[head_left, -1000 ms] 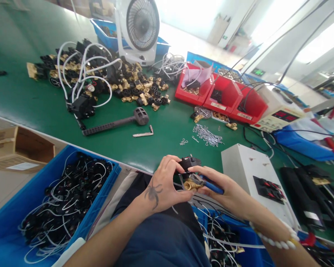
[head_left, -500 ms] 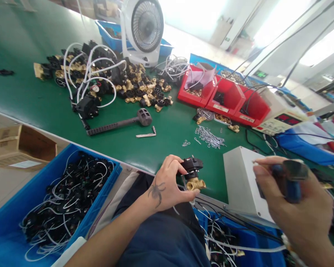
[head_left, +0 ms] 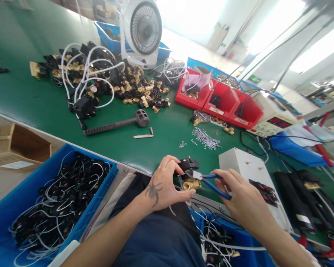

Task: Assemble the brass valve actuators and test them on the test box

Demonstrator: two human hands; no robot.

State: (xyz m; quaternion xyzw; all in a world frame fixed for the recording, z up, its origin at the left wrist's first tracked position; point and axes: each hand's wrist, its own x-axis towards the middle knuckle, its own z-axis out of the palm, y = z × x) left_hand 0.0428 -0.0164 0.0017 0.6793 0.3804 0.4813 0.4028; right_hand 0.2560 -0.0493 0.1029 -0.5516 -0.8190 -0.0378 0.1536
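My left hand [head_left: 164,181] grips a brass valve [head_left: 191,184] with a round black plastic cap [head_left: 189,164], at the table's near edge. The fingers lie behind the cap and the thumb presses below the brass body. In my right hand [head_left: 241,191] is a pair of blue-handled pliers [head_left: 211,179]. Their metal jaws meet the valve just under the black cap; whether they pinch a small part there I cannot tell. Beyond the valve lies a heap of metal clips [head_left: 206,139], with a few loose ones beside it.
On the green table [head_left: 114,144] lie a grey mallet [head_left: 119,124], a hex key [head_left: 144,134] and a heap of brass valves [head_left: 139,89]. A white fan [head_left: 141,33] and red bins [head_left: 222,102] stand behind. A grey box [head_left: 236,163] is at right, a blue crate [head_left: 80,207] at lower left.
My right hand has come in from the right with the pliers, bringing their jaws to the valve. My left hand keeps its hold. The view has shifted slightly.
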